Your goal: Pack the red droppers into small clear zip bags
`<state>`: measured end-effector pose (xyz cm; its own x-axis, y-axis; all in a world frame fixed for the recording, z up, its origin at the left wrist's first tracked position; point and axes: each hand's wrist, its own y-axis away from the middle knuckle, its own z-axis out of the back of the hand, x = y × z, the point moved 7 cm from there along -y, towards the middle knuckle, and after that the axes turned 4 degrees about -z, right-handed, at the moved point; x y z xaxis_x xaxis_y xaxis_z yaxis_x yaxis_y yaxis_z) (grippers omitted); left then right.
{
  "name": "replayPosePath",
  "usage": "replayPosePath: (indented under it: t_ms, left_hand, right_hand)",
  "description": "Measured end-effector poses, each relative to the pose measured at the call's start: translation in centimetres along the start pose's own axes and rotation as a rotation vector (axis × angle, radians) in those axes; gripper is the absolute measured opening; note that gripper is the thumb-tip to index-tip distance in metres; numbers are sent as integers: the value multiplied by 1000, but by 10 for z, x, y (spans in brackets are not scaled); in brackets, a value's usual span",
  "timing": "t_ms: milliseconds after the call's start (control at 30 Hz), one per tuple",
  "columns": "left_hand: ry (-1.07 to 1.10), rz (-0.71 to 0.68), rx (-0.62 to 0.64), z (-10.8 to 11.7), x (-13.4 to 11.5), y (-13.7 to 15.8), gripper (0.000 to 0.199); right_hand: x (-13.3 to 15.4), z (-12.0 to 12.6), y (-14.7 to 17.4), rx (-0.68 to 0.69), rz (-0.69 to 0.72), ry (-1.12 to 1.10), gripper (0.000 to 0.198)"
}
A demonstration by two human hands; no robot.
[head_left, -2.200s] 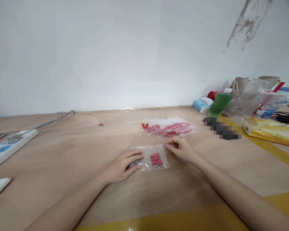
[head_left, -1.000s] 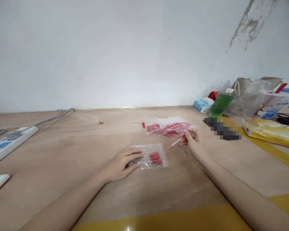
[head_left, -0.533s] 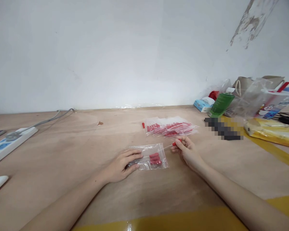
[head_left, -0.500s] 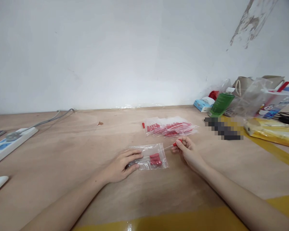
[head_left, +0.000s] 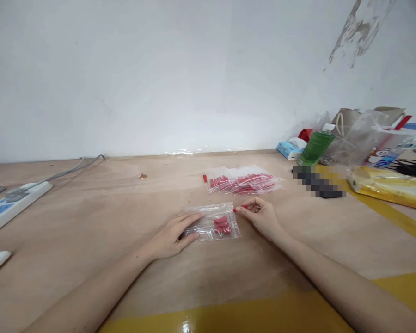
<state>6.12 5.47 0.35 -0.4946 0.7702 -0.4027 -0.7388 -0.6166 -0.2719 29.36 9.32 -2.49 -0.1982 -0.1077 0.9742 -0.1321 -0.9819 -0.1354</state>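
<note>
Plywood desk (head_left: 90, 222) carries everything; a yellow strip runs along its near edge.

Clutter at 2 o'clock: clear plastic bags and a paper bag (head_left: 364, 134), a green bottle (head_left: 315, 145) leaning among them, a yellow packet (head_left: 388, 187) in front. A white power strip (head_left: 14, 203) lies at 10 o'clock.

Finished stock, by my reading: a fanned pile of filled zip bags (head_left: 244, 181) at 12 o'clock from the hands, each showing red-bulbed droppers. One loose dropper (head_left: 204, 177) lies just beside the pile's left edge, unbagged.

Bag in work: a small clear zip bag (head_left: 213, 222) flat on the desk at centre, mouth toward 3 o'clock. Several red bulbs are bunched inside near the mouth; exact count not readable.

Left hand (head_left: 173, 233): fingers spread flat, pressing the bag's closed end down at 9 o'clock. Right hand (head_left: 261, 216): thumb and forefinger pinching the red bulb of a glass dropper (head_left: 236, 210), whose tip is already at or inside the mouth.

Judgement: this bag is partly filled, not yet sealed.
</note>
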Motion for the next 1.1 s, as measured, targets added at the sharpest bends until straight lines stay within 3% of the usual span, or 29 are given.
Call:
replayPosePath:
  t_ms: [100, 200, 333, 400, 467, 600, 667, 767, 900, 1100]
  left_hand:
    - [0, 4, 3, 0, -1, 0, 42]
    - [1, 2, 4, 1, -2, -1, 41]
    - [2, -15, -6, 1, -3, -1, 41]
    - [-6, -20, -16, 2, -3, -1, 41]
    - [-18, -20, -16, 1, -2, -1, 41]
    - [-27, -33, 10, -2, -1, 0, 36]
    - [-29, -37, 12, -2, -1, 0, 35]
    - [-31, -38, 6, 0, -3, 0, 33]
    - [-36, -28, 20, 0, -4, 1, 33]
    - [-123, -17, 62, -3, -3, 3, 40]
  right_hand:
    - [4, -12, 2, 92, 117, 193, 22]
    - [5, -20, 5, 161, 159, 212, 18]
    - [6, -37, 15, 474, 99, 14, 61]
    - [5, -41, 20, 612, 40, -12, 71]
    - [5, -33, 14, 551, 35, 40, 64]
    - [32, -9, -7, 126, 267, 311, 29]
    - [52, -19, -16, 81, 380, 442, 15]
    - [75, -56, -38, 152, 420, 642, 13]
    - [65, -100, -81, 119, 66, 855, 21]
    - [50, -141, -102, 108, -80, 855, 27]
